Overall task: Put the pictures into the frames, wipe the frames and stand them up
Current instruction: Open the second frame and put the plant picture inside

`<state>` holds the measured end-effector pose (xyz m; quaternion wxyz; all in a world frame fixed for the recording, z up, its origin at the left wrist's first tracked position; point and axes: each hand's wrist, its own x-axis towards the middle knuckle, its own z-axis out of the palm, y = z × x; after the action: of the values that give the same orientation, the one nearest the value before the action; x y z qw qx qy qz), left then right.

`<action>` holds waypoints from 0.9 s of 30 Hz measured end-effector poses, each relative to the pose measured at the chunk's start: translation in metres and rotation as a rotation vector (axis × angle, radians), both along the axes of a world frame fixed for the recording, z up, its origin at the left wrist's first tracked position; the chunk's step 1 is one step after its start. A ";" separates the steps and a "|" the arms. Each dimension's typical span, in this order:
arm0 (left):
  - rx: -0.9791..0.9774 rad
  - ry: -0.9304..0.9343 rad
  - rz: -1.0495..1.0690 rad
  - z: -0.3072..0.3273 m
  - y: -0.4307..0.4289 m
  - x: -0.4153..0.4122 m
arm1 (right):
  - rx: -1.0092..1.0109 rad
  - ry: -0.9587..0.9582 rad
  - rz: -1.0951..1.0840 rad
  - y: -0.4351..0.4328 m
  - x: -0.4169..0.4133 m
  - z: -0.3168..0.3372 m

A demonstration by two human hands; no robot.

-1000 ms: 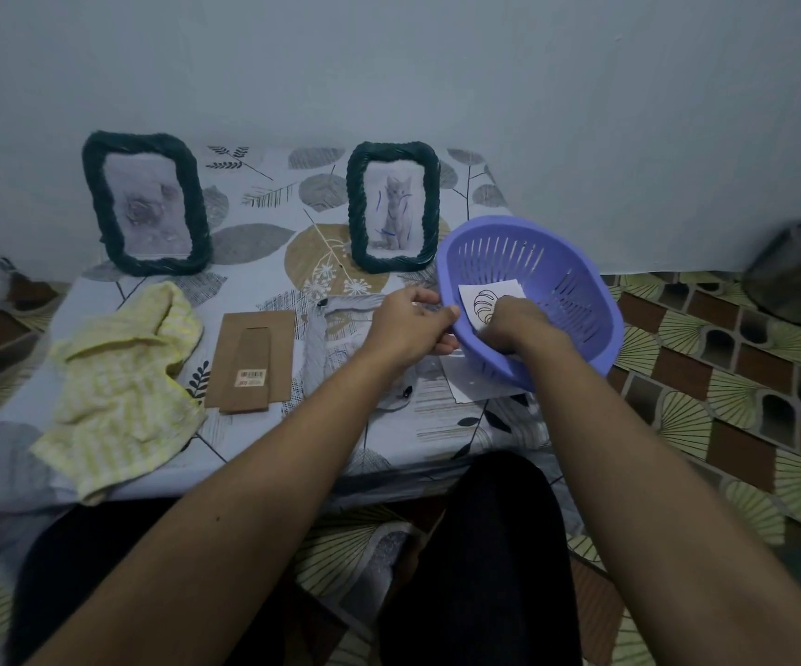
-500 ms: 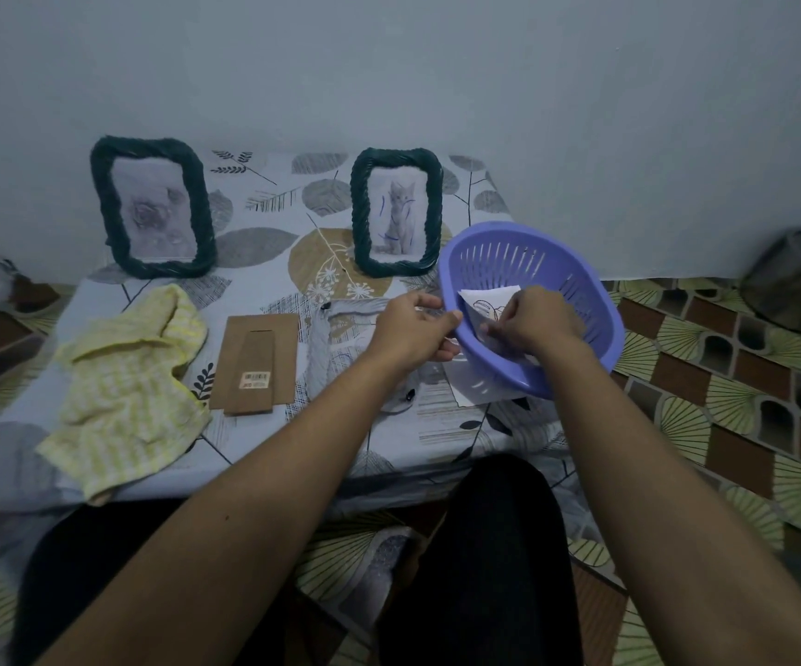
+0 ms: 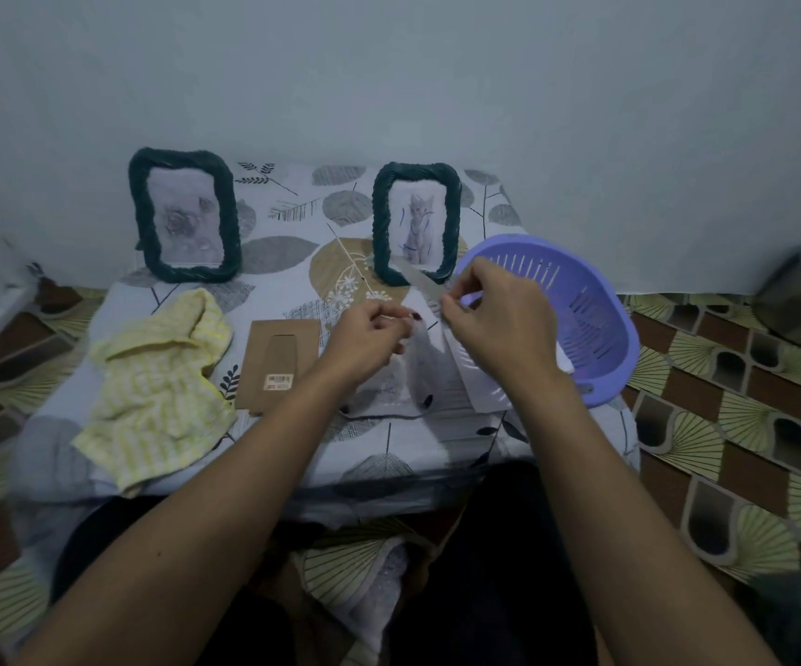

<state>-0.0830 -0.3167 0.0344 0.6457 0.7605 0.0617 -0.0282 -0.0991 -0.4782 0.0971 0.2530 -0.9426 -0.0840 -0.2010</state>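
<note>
Both hands have come away from the purple basket [image 3: 600,338] since half a second ago: then the left hand [image 3: 369,336] held its near rim and the right hand [image 3: 499,324] reached inside for a picture [image 3: 420,280], and now the basket sits by itself on the table [image 3: 293,194], tipped so its opening faces the person. The right hand hovers just left of the basket's rim and pinches the picture between thumb and fingertips. The picture shows almost edge-on as a pale blurred strip slanting up and away from the basket, so its drawing cannot be made out. The left hand hangs further left of the basket with its fingers curled and the tips drawn together; whether they pinch anything cannot be told. Behind and just left of the basket the cat frame [image 3: 415,223] stands upright with a picture in it, and well left of the basket, at the same depth, a second frame [image 3: 182,216] stands upright too, its picture faint. A white sheet [image 3: 478,377] lies flat against the basket's near left side, partly under the right wrist. Left of that lies a clear pane [image 3: 398,377], then a brown cardboard back [image 3: 276,362] with a barcode label, and farthest from the basket a crumpled yellow cloth [image 3: 158,377].
</note>
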 end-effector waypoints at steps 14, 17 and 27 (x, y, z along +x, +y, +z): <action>-0.405 0.182 0.141 -0.032 0.052 -0.032 | 0.621 0.204 0.119 0.060 0.001 -0.049; -0.415 0.152 0.138 -0.033 0.057 -0.035 | 0.732 0.271 0.066 0.056 0.004 -0.056; 0.222 -0.110 0.252 -0.035 0.052 -0.023 | 0.670 0.495 -0.097 0.032 0.014 -0.092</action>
<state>-0.1059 -0.2647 -0.0007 0.5586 0.8138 0.1237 0.1017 -0.0853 -0.4460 0.0053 0.5485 -0.8309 0.0938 0.0035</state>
